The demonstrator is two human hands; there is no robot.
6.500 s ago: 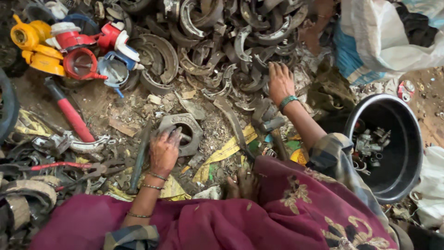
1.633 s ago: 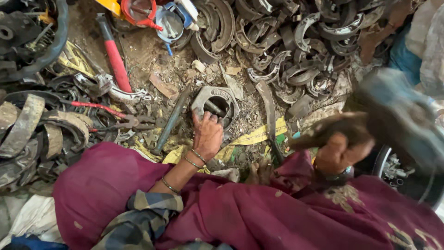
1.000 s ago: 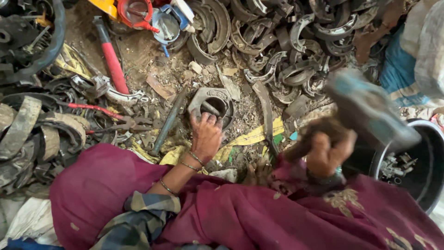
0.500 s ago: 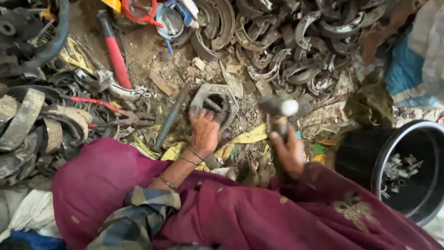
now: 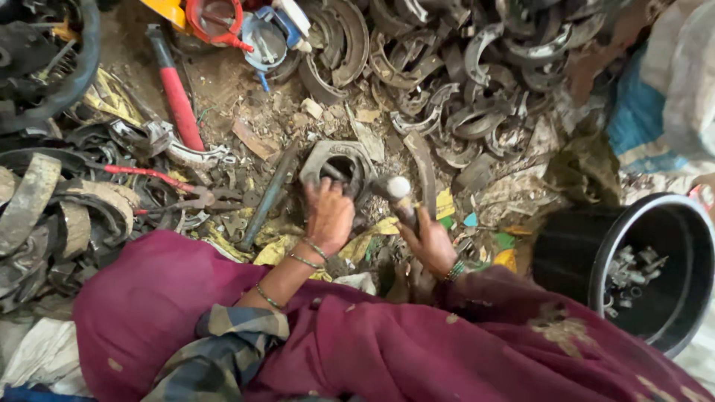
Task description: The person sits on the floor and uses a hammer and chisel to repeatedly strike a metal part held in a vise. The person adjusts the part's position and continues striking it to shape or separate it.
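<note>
Head view: metal ring [image 5: 339, 160] just beyond left grip [image 5: 328, 216].

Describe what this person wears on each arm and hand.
The left hand is bare, with thin metal bangles at the wrist and another further up the forearm; a blue-and-tan plaid sleeve is pushed up near the elbow. The right hand is bare too, with green beaded bangles at the wrist. Maroon cloth covers that arm.

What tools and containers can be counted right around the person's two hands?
Grey metal hammer, in right hand: 1
Round grey metal housing, under left hand: 1
Red-handled tool: 1
Black plastic bucket: 1
Total: 4
</note>
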